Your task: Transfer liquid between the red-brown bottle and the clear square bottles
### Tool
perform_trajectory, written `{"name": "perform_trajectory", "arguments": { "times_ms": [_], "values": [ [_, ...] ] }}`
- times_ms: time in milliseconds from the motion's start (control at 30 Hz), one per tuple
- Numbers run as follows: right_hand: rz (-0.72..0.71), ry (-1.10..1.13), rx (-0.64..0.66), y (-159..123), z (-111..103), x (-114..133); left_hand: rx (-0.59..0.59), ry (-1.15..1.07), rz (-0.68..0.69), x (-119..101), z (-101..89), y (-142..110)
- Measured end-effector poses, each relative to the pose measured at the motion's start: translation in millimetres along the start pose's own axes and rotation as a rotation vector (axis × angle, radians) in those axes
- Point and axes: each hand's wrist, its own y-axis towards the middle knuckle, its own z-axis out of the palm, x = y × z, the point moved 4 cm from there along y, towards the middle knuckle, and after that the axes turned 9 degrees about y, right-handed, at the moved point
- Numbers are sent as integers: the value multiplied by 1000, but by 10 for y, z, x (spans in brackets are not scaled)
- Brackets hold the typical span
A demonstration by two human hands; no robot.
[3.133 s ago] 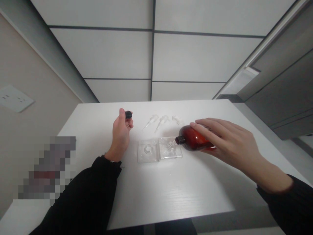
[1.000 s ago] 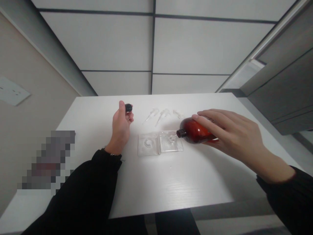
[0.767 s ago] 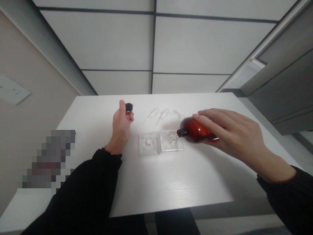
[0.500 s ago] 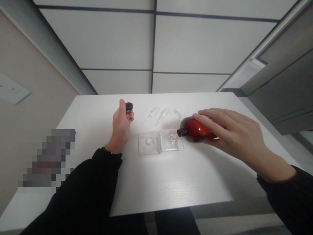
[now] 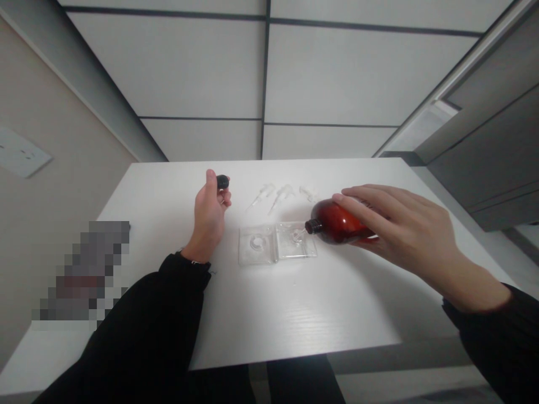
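Note:
My right hand (image 5: pixel 396 235) is closed around a reddish-brown bottle (image 5: pixel 337 222), tipped on its side with its uncapped neck to the left. The neck hangs over the right half of an opened clear plastic case (image 5: pixel 257 257), and a thin clear stream seems to run from the mouth. Each half of the case has a round raised ring. Pinched between thumb and fingers of my left hand (image 5: pixel 209 216) is a black bottle cap (image 5: pixel 223 182), held above the table left of the case.
Behind the case on the white table (image 5: pixel 252 314) lie several small translucent plastic pieces (image 5: pixel 281 197), two with thin tips. A blurred-out grey object (image 5: pixel 84 269) lies at the left. Pale wall panels (image 5: pixel 328 73) rise behind the table.
Both hands stay almost still, with the bottle tipped over the case and the cap held. A clear trickle at the bottle's mouth looks slightly plainer.

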Motion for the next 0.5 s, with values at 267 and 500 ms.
{"name": "perform_trajectory", "arguments": {
  "times_ms": [267,500],
  "values": [
    [3,11,-6,-5,-4,0,2,4,-11,-4,1,-1],
    [-26,-5,-20,15,-18,9,-2,9,-3,0,0,-1]
  ]
}}
